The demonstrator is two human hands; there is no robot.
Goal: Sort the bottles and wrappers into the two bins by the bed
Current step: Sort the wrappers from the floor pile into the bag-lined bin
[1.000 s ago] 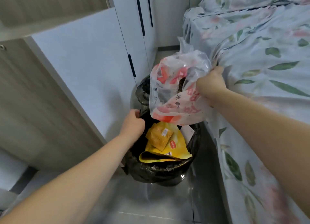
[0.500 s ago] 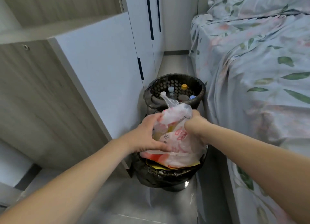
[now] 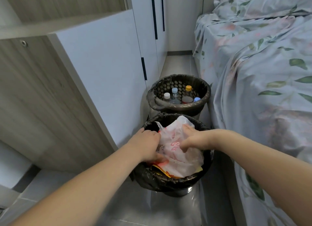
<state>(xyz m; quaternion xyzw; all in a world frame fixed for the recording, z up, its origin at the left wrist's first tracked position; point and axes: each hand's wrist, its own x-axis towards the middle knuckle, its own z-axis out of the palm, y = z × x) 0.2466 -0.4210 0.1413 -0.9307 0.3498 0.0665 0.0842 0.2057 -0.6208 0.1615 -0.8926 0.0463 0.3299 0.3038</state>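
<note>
Head view: both hands are pressing the plastic bag (image 3: 179, 151) into the near bin (image 3: 168, 180). Left hand (image 3: 148, 144) fingers are curling over its left edge, right hand (image 3: 194, 139) fingers are pinching its top. Bottles are sitting in the far bin (image 3: 179, 105).

A wood-grain cabinet (image 3: 42, 90) stands left, a white wardrobe (image 3: 148, 31) behind it; grey tiled floor (image 3: 179, 63) runs between.
</note>
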